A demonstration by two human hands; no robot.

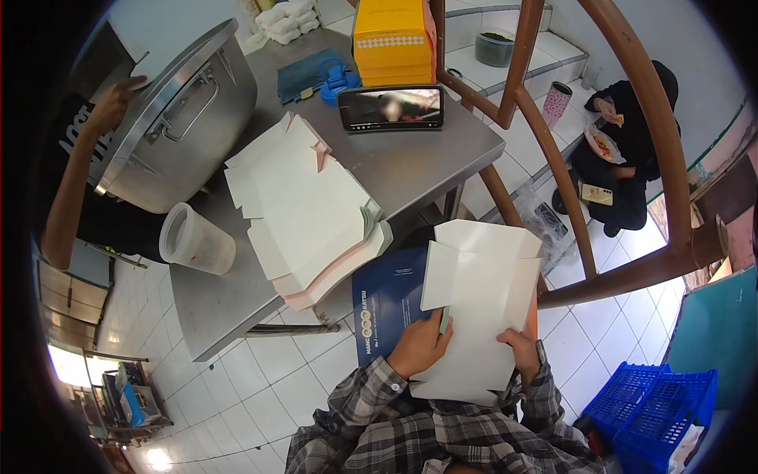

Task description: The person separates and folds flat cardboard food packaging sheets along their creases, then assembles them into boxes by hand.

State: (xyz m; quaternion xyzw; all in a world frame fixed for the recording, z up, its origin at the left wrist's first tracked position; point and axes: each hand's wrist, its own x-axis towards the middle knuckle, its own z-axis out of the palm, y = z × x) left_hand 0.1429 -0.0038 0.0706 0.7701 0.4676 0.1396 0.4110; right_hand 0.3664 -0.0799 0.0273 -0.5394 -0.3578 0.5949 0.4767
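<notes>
A flat, unfolded carton blank [480, 288] lies over my lap, its white inner side up and its flaps spread. My left hand [418, 345] grips the left edge, fingers closed around a side flap. At the right edge, my right hand [521, 353] pinches the card with the thumb on top. Beneath the blank and my left hand is a dark blue printed sheet [387, 296] with white lettering. A stack of similar carton blanks [308, 209] sits on the metal table ahead, slightly fanned at the near edge.
On the steel table [442, 150] stand a phone playing video [391, 108], yellow boxes [393, 43], a blue lid [338, 83] and a plastic tub [197, 239]. A person at left holds a large pot [185, 118]. Another person [632, 142] sits eating at right, behind a brown chair frame [564, 189]. Blue crates [651, 415] are lower right.
</notes>
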